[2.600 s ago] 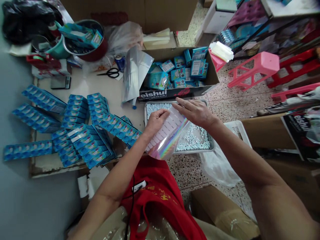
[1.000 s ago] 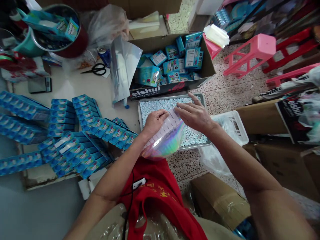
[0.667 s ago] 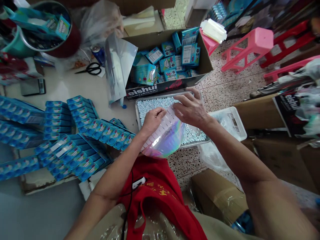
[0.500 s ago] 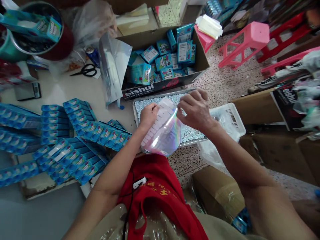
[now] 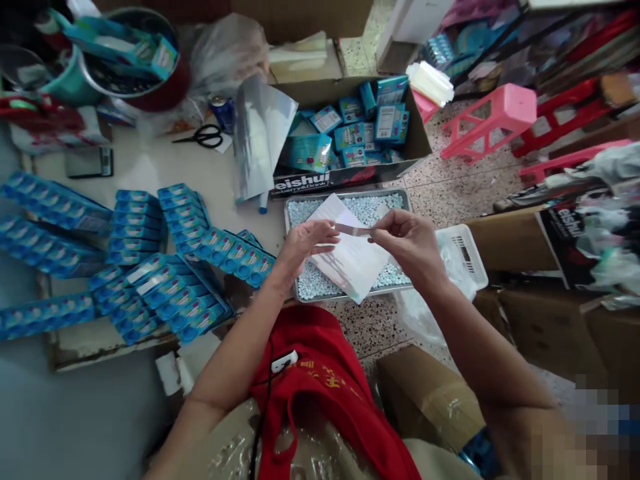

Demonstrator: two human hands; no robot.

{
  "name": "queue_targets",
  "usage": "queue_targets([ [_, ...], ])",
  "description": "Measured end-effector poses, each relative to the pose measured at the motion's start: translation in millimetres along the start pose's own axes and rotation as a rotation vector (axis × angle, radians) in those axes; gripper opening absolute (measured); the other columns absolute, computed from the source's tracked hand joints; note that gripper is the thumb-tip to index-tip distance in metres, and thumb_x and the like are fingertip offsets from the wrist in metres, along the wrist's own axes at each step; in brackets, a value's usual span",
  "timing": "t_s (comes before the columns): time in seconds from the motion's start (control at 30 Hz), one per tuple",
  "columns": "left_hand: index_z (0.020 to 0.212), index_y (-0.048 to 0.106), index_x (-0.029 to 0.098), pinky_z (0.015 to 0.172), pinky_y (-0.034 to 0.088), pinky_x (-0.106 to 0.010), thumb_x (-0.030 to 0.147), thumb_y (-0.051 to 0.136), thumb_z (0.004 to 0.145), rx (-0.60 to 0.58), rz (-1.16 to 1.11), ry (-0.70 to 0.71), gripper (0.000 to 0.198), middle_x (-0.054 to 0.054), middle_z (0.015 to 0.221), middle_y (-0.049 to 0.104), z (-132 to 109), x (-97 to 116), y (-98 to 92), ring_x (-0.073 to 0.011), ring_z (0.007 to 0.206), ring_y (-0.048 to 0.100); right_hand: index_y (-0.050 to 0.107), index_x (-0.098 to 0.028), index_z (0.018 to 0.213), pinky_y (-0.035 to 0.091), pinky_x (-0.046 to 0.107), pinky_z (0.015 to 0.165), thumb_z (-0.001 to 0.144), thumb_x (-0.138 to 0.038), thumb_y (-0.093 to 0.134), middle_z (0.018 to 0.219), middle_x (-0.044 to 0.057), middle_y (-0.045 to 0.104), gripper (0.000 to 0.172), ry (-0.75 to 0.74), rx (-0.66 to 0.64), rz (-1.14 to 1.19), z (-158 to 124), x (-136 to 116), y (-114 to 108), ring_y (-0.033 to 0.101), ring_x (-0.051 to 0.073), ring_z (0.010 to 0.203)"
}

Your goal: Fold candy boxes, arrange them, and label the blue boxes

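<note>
My left hand [image 5: 306, 241] holds a white sticker sheet [image 5: 353, 263] over a metal tray [image 5: 295, 213] filled with small pale blue pellets. My right hand [image 5: 407, 239] pinches a narrow shiny sticker strip [image 5: 353, 230] that stretches toward my left fingers. Both hands are closed in a pinch. The sheet lies flat and tilted, covering much of the tray's middle.
Rows of blue candy packs [image 5: 165, 267] cover the table on the left. A cardboard box [image 5: 417, 143] with blue boxes stands behind the tray. Scissors [image 5: 203, 137], a scale [image 5: 90, 162], a red pot [image 5: 170, 93], pink stools [image 5: 493, 117] and a white basket [image 5: 467, 250] are around.
The holographic sheet has been turned so its white side shows. My right hand has pulled a narrow strip off it and moved right; the camera shifted slightly.
</note>
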State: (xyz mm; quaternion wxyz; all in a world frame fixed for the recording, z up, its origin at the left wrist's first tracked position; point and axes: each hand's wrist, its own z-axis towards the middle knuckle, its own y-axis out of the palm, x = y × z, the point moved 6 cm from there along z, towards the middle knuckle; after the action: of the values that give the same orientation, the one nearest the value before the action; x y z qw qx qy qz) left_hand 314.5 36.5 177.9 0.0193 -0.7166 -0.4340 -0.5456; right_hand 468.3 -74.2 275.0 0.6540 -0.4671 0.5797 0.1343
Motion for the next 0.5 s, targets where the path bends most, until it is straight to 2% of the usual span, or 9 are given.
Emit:
queue_targets([
  [0.1,0.097,0.075,0.017,0.083,0.062,-0.035,0.053,0.095,0.065,0.065,-0.078,0.002,0.052,-0.009,0.096,0.079,-15,-3,-9.4,-0.018,0.083,0.074,0.065,-0.022,0.064,0.037,0.027,0.05,0.071,-0.027,0.069,0.061,-0.001,0.064,0.01,0.001,-0.052,0.025,-4,-11,18,0.051,0.012,0.055],
  [0.2,0.085,0.073,0.017,0.076,0.061,-0.032,0.05,0.094,0.068,0.189,-0.131,0.036,0.043,-0.007,0.085,0.077,-34,-3,-23.0,-0.0141,0.072,0.071,0.067,-0.023,0.063,0.034,0.027,0.047,0.07,-0.029,0.076,0.058,-0.001,0.063,0.013,0.023,-0.124,0.034,-12,-16,35,0.05,0.012,0.052],
  [0.27,0.083,0.074,0.017,0.071,0.061,-0.031,0.052,0.092,0.07,0.245,-0.129,0.063,0.042,-0.006,0.082,0.077,-57,-2,-35.6,-0.0135,0.068,0.069,0.07,-0.024,0.065,0.034,0.027,0.045,0.07,-0.034,0.083,0.059,0.0,0.065,0.017,0.064,-0.192,0.07,-21,-13,55,0.052,0.014,0.051],
  [0.33,0.083,0.074,0.018,0.069,0.06,-0.031,0.053,0.089,0.072,0.346,-0.075,0.107,0.04,-0.005,0.079,0.076,-91,0,-57.8,-0.0141,0.067,0.069,0.072,-0.024,0.069,0.038,0.029,0.047,0.072,-0.041,0.087,0.064,0.002,0.069,0.022,0.099,-0.285,0.112,-30,-8,88,0.056,0.016,0.055],
  [0.4,0.082,0.074,0.018,0.067,0.058,-0.029,0.052,0.086,0.075,0.525,-0.011,0.148,0.036,-0.003,0.075,0.074,-135,1,-90.6,-0.0144,0.067,0.068,0.075,-0.024,0.073,0.042,0.031,0.054,0.076,-0.048,0.086,0.069,0.003,0.072,0.026,0.091,-0.378,0.108,-42,-8,134,0.059,0.018,0.06],
  [0.5,0.079,0.075,0.019,0.061,0.053,-0.026,0.05,0.083,0.078,0.818,0.089,0.163,0.032,-0.001,0.069,0.07,-212,-3,-145.8,-0.0136,0.062,0.065,0.076,-0.024,0.074,0.045,0.034,0.066,0.08,-0.049,0.081,0.072,0.002,0.071,0.027,-0.068,-0.471,-0.022,-63,-28,215,0.06,0.02,0.068],
])
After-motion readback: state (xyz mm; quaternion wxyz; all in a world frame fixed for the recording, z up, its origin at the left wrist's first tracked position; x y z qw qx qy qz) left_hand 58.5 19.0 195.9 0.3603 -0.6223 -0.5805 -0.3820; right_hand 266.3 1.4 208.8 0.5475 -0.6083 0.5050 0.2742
